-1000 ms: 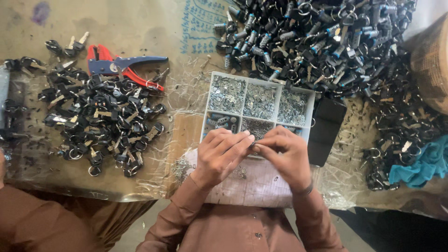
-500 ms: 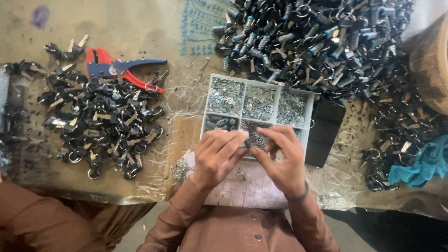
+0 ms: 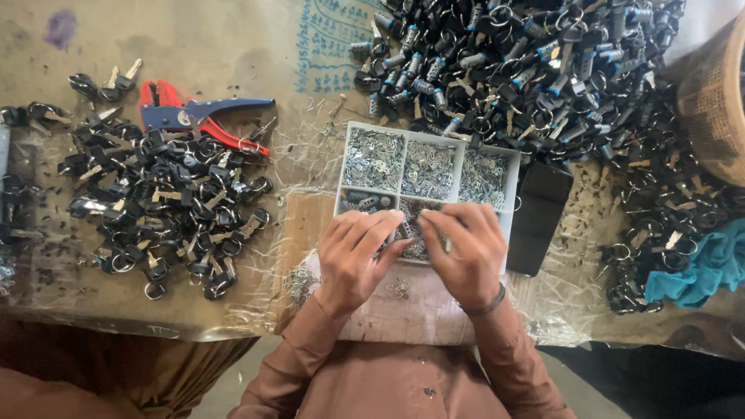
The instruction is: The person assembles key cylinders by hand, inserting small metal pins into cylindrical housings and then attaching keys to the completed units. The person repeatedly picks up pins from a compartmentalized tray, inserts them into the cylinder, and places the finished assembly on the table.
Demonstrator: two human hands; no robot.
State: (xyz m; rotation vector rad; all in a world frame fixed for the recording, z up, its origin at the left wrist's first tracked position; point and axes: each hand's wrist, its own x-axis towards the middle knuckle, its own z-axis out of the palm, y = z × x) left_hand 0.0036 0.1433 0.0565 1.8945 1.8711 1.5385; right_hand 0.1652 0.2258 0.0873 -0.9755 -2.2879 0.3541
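over a white compartment tray (image 3: 508,167) of small metal parts, left hand (image 3: 358,260) and right hand (image 3: 466,252) meet fingertip to fingertip, pinching something too small to tell.

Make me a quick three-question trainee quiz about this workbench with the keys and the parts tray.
1. True or false: both hands are over the white compartment tray.
2. Which tool lies at the top of the left-side key pile? A) hammer B) red-and-blue pliers C) screwdriver
3. What dark flat object lies just right of the tray?

Key: 1 true; 2 B; 3 a black phone.
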